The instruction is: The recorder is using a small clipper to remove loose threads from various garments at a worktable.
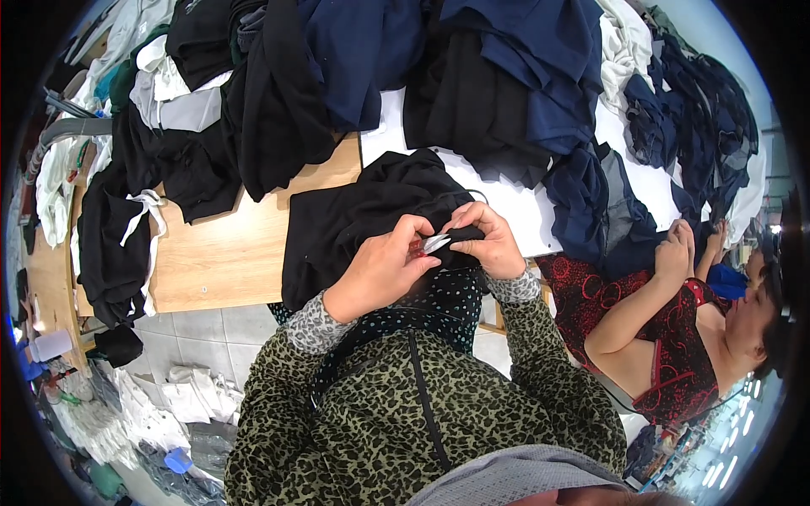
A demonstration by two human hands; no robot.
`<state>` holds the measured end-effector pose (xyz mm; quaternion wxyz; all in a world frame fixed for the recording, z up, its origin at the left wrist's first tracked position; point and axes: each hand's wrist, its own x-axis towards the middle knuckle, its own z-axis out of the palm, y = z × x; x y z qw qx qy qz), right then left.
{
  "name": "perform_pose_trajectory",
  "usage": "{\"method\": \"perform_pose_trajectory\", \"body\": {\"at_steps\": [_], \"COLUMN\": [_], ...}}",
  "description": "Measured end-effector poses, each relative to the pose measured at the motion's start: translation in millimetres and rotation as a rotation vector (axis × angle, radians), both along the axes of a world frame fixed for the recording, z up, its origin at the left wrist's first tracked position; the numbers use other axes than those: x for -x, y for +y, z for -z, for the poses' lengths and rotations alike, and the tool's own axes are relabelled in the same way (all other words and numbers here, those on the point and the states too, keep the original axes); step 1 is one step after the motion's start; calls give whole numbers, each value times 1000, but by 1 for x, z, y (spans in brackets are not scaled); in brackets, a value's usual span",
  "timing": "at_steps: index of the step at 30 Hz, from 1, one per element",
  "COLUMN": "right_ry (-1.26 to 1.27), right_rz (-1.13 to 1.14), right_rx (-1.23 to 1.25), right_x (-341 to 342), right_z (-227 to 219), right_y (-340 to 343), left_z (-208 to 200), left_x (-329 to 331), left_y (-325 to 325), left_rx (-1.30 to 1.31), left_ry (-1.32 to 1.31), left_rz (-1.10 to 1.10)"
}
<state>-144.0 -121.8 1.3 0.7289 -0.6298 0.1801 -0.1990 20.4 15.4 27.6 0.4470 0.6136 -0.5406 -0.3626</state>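
Note:
My left hand (376,268) is closed around small thread snips (435,244) with red on the handle and pale metal blades. The blades point right, toward my right hand (499,246), whose thumb and fingers pinch an edge of a black garment (342,223). Both hands are close together, with the blade tips beside the pinched edge. The rest of the garment lies bunched on the table and spills over its near side toward my lap. Whether the blades touch the cloth or a thread, I cannot tell.
Heaped black clothes (283,110) and navy clothes (540,67) cover the far side of the wooden table (224,257). More black garments with white ties (118,244) hang at the left edge. A co-worker's arm (633,308) handles navy cloth close on my right. White bundles (198,395) lie on the floor.

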Motion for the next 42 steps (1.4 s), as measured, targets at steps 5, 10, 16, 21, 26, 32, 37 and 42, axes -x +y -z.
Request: {"method": "perform_pose_trajectory", "body": {"at_steps": [5,10,16,21,26,32,37,42], "right_ry": [30,56,68,70,68,8,-23,20], "right_rz": [-29,-40,-41,-37,-32,-33,6,77], "right_rx": [-49,-16,-21,-37,-22,-31,24,-78], "right_x": [0,1,1,1,2,-1,1,4], "right_z": [1,0,-1,1,-1,-6,-2,-7], "right_y": [2,1,0,0,-1,-1,-2,0], "left_z": [0,-1,-1,2,0,4,8,17], "left_x": [0,-1,0,1,-4,-11,-2,2], "left_y": [-3,-6,-7,-7,-10,-10,-20,-25], "left_rx": [2,-30,-22,-7,16,-57,-105,-114], "left_ry": [-23,17,27,17,215,376,399,580], "left_rz": [24,49,48,23,-123,-119,35,64]}}
